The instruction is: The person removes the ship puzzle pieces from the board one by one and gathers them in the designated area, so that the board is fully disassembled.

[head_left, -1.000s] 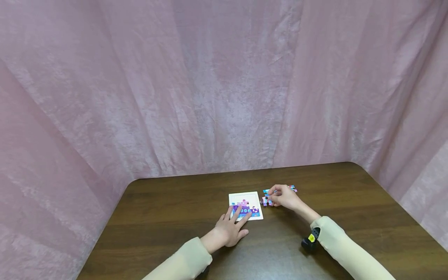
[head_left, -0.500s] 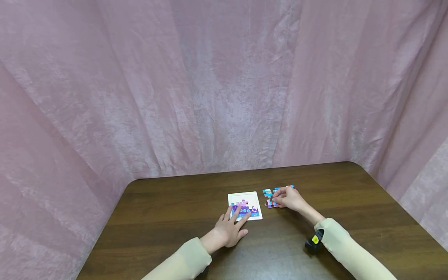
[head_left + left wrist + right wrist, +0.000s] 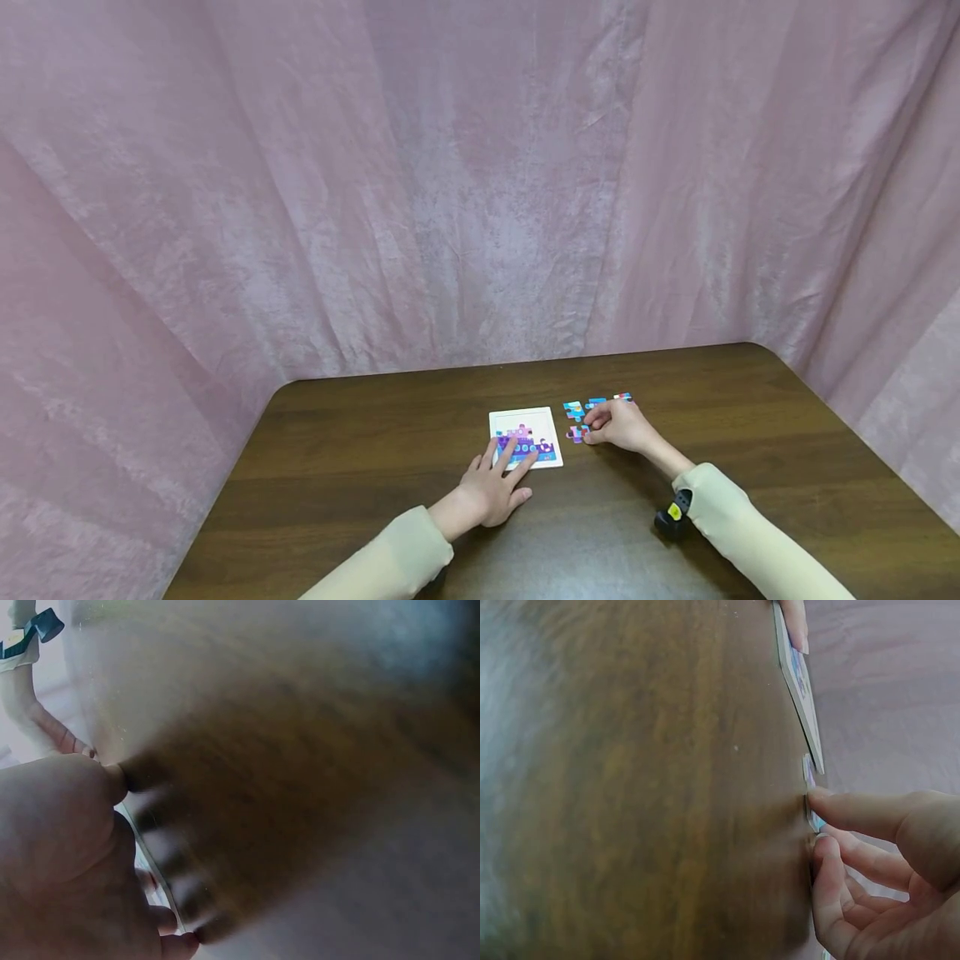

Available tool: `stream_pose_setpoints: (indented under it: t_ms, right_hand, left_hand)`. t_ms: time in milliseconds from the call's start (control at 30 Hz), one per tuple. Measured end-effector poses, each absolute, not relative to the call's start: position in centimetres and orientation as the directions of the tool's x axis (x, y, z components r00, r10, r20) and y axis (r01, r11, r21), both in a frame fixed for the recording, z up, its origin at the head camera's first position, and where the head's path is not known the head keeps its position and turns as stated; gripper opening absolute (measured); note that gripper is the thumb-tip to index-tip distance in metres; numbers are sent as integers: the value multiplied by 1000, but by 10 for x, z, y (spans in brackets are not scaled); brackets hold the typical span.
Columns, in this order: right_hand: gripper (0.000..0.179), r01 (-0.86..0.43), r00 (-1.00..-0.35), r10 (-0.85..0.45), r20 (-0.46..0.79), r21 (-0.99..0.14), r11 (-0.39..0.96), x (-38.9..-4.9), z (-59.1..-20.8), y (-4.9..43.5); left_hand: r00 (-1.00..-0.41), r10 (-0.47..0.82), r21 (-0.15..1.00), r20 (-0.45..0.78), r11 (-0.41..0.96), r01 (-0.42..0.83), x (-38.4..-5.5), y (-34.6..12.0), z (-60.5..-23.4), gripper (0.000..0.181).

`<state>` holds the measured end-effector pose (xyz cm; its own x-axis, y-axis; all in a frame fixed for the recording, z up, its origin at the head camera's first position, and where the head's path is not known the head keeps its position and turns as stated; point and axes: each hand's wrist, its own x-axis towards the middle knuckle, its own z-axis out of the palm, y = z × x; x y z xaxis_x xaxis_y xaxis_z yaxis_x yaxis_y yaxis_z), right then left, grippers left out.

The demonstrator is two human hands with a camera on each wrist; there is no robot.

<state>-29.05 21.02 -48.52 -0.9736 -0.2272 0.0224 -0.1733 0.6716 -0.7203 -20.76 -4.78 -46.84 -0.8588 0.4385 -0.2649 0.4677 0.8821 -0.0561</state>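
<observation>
In the head view my left hand (image 3: 491, 492) lies with spread, straight fingers on the lower part of a white-framed jigsaw board (image 3: 551, 414). A purple and pink ship picture (image 3: 521, 435) fills the board's lower half; its upper half is bare white. To the right of the board, my right hand (image 3: 621, 427) pinches a small pink and blue puzzle piece (image 3: 576, 433) low at the tabletop. Its thumb meets the piece (image 3: 808, 771) in the right wrist view, the other fingers curled. My left palm (image 3: 60, 847) hides most of the board in the left wrist view.
Behind the right hand lie loose puzzle pieces: a blue and orange one (image 3: 573, 410), a blue one (image 3: 596, 403) and a partly hidden one (image 3: 622, 397). The brown wooden table (image 3: 360, 450) ends at a pink curtain (image 3: 480, 208).
My right hand has shifted slightly right, and the pinched piece has moved a little away from the board. More loose pieces are uncovered behind it. The left hand has stayed put.
</observation>
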Motion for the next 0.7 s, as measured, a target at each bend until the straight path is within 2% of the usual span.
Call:
stream_pose_setpoints:
  t_ms: [467,700]
  right_hand:
    - [27,-144,-979,-205,0,-709,690,-290,-483,212]
    - [21,-226,-968,-236,86,-712,665,-293,-482,209]
  left_hand:
    - [-858,437,-54,-269,883,466,-207,-48,-471,54]
    - [-865,429,-35,-261,891,453,-206,-48,-469,54]
